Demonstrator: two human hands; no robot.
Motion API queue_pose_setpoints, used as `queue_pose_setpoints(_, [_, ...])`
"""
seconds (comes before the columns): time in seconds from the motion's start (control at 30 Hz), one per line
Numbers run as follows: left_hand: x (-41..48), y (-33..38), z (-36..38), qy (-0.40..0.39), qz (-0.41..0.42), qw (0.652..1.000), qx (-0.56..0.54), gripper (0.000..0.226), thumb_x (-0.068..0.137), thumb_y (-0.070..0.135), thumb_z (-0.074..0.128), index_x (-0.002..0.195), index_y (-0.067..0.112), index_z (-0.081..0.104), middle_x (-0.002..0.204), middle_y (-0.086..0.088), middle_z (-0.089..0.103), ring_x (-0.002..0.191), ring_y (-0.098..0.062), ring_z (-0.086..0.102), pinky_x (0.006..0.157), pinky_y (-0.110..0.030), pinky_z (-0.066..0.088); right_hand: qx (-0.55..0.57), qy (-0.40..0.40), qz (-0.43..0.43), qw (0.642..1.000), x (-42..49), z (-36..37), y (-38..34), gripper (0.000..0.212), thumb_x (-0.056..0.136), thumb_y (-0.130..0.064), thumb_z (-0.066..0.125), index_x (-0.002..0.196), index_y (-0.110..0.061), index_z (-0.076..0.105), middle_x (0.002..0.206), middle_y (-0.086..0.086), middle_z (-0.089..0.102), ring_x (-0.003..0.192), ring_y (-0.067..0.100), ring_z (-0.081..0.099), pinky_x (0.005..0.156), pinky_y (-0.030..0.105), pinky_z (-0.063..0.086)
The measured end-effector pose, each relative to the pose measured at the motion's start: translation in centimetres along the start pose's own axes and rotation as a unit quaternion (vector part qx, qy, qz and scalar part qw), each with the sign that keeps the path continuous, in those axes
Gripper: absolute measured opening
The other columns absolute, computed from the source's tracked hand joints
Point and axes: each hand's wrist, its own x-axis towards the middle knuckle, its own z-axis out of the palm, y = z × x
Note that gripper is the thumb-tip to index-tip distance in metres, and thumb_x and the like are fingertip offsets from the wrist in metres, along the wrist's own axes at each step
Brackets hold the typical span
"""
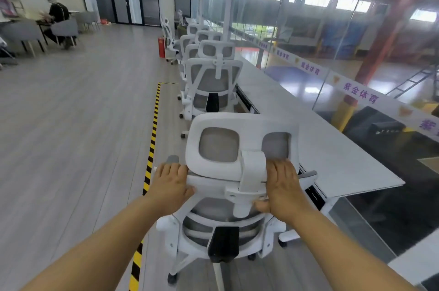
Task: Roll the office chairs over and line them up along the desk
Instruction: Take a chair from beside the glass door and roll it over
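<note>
**Item:** near chair (228, 219). White plastic frame, grey mesh back, headrest (219, 145) on a central bracket.

**Position:** Stands back-on to the viewer, just beside the near end of the desk (332, 148). Placed behind the next chair (213, 81), first of a row drawn in along the same desk edge.

**Hold:** left hand (169, 183) and right hand (282, 186) well apart, one on either side of the headrest bracket. Each clamped on the top rail of the backrest, fingers laid over the top, thumbs tucked beneath.

**Handling, as judged:**
- Light to middling in weight.
- Likely to roll readily on castors (172, 278) over the smooth plank floor.
- Liable to swivel and wander rather than track straight.
- Frame stiff; mesh yielding and poor for pushing.
- Headrest probably adjustable, so unfit as a handle.
- Best taken at the rigid top rail, as here, with a grip on both sides for steering toward the desk edge.

**Nearby:** yellow-and-black floor tape (152, 148) to the left, running parallel to the row.
</note>
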Motion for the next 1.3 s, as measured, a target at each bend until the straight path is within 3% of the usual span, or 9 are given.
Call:
queue_pose_setpoints(0.17, [8.8, 0.9, 1.5, -0.036, -0.044, 0.998, 0.012, 0.048, 0.091, 0.051, 0.035, 0.123, 0.015, 0.039, 0.119, -0.003, 0.041, 0.115, -0.024, 0.037, 0.109, -0.039, 0.015, 0.021, -0.01, -0.01, 1.0, 7.1, 3.1, 6.6, 0.09, 0.054, -0.055, 0.057, 0.126, -0.007, 0.034, 0.116, 0.006, 0.035, 0.11, 0.029, 0.035, 0.101, 0.043, 0.038])
queue_pose_setpoints(0.27, [13.8, 1.0, 2.3, -0.049, -0.066, 0.997, 0.006, 0.049, 0.091, 0.053, 0.034, 0.122, 0.016, 0.038, 0.12, -0.001, 0.04, 0.115, -0.023, 0.035, 0.109, -0.038, 0.013, 0.014, -0.012, -0.025, 1.0, 11.6, 5.1, 10.4, 0.093, 0.053, -0.056, 0.06, 0.127, -0.006, 0.034, 0.116, 0.006, 0.034, 0.11, 0.028, 0.035, 0.103, 0.04, 0.033])
queue_pose_setpoints(0.4, [19.7, 0.4, 3.1, -0.059, -0.088, 0.994, 0.009, 0.076, 0.071, 0.065, 0.005, 0.122, 0.018, 0.036, 0.119, 0.0, 0.039, 0.115, -0.022, 0.033, 0.109, -0.037, 0.012, 0.021, 0.015, -0.052, 0.998, 17.0, 7.3, 13.7, 0.097, 0.044, -0.049, 0.074, 0.121, -0.002, 0.038, 0.111, 0.006, 0.035, 0.103, 0.029, 0.036, 0.1, 0.036, 0.026])
queue_pose_setpoints(0.47, [22.5, -0.3, 3.7, -0.063, -0.106, 0.992, 0.005, 0.067, 0.081, 0.064, 0.016, 0.125, 0.017, 0.035, 0.122, -0.001, 0.039, 0.119, -0.022, 0.032, 0.111, -0.038, 0.011, 0.03, 0.028, -0.056, 0.998, 19.4, 8.4, 15.0, 0.096, 0.042, -0.046, 0.074, 0.12, -0.004, 0.038, 0.109, 0.004, 0.034, 0.102, 0.027, 0.035, 0.099, 0.036, 0.027])
queue_pose_setpoints(0.57, [26.7, -1.5, 4.5, -0.059, -0.108, 0.992, -0.007, 0.051, 0.091, 0.053, 0.036, 0.128, 0.018, 0.033, 0.125, -0.002, 0.039, 0.12, -0.023, 0.031, 0.111, -0.038, 0.01, 0.042, 0.021, -0.051, 0.998, 23.1, 10.4, 16.9, 0.09, 0.044, -0.046, 0.069, 0.119, -0.007, 0.038, 0.108, 0.003, 0.035, 0.101, 0.025, 0.035, 0.095, 0.041, 0.042])
queue_pose_setpoints(0.83, [36.8, -5.1, 6.8, -0.042, -0.093, 0.994, -0.041, 0.054, 0.089, 0.052, 0.041, 0.131, 0.02, 0.03, 0.126, -0.001, 0.035, 0.124, -0.022, 0.026, 0.114, -0.04, 0.002, 0.059, -0.025, 0.011, 0.998, 32.3, 14.4, 20.6, 0.098, 0.046, -0.068, 0.057, 0.126, -0.023, 0.024, 0.118, 0.001, 0.037, 0.113, 0.018, 0.028, 0.102, 0.031, 0.028])
queue_pose_setpoints(0.93, [40.1, -7.2, 7.3, -0.043, -0.078, 0.995, -0.044, 0.055, 0.088, 0.052, 0.042, 0.131, 0.02, 0.031, 0.125, 0.0, 0.036, 0.123, -0.022, 0.028, 0.114, -0.04, 0.004, 0.062, -0.042, 0.019, 0.997, 35.8, 15.7, 21.3, 0.101, 0.045, -0.07, 0.055, 0.128, -0.025, 0.019, 0.123, 0.001, 0.034, 0.117, 0.019, 0.026, 0.106, 0.035, 0.03])
queue_pose_setpoints(1.03, [43.4, -9.0, 7.8, -0.035, -0.062, 0.997, -0.036, 0.056, 0.088, 0.051, 0.043, 0.132, 0.02, 0.03, 0.125, 0.001, 0.036, 0.122, -0.021, 0.029, 0.113, -0.039, 0.005, 0.074, -0.032, 0.02, 0.997, 38.8, 17.0, 22.1, 0.098, 0.043, -0.069, 0.06, 0.124, -0.024, 0.026, 0.115, -0.002, 0.036, 0.111, 0.017, 0.027, 0.105, 0.044, 0.035])
queue_pose_setpoints(1.3, [50.4, -11.9, 8.9, -0.039, -0.062, 0.996, -0.041, 0.052, 0.09, 0.044, 0.044, 0.133, 0.021, 0.027, 0.13, 0.0, 0.034, 0.126, -0.022, 0.025, 0.115, -0.041, 0.002, 0.074, -0.025, 0.025, 0.997, 44.8, 20.0, 23.9, 0.097, 0.045, -0.069, 0.059, 0.124, -0.025, 0.025, 0.112, -0.007, 0.027, 0.112, 0.016, 0.026, 0.105, 0.048, 0.034])
